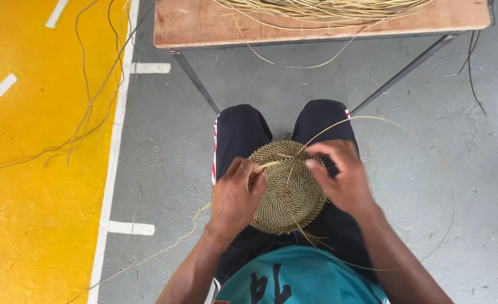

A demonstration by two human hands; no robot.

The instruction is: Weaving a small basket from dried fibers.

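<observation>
Centrally in the frame, a round coiled woven disc [287, 188] rests on the seated person's lap, braced for stitching. The left hand [235, 197] clamps its left edge, fingers closed on the rim, steadying it. The right hand [342, 174] pinches a thin fibre strand [373, 118] at the upper rim, keeping it taut. Spare fibres [322, 8] lie on the wooden bench [192, 25] above.

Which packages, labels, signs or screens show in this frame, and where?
No packages, signs or screens.
Printed dark characters on the teal shirt, bottom centre.
White painted floor lines along the yellow floor zone, left side: long stripe with short crossbars.
Left hand and right hand hold the round woven straw-coloured coil disc, which bears no label.
</observation>
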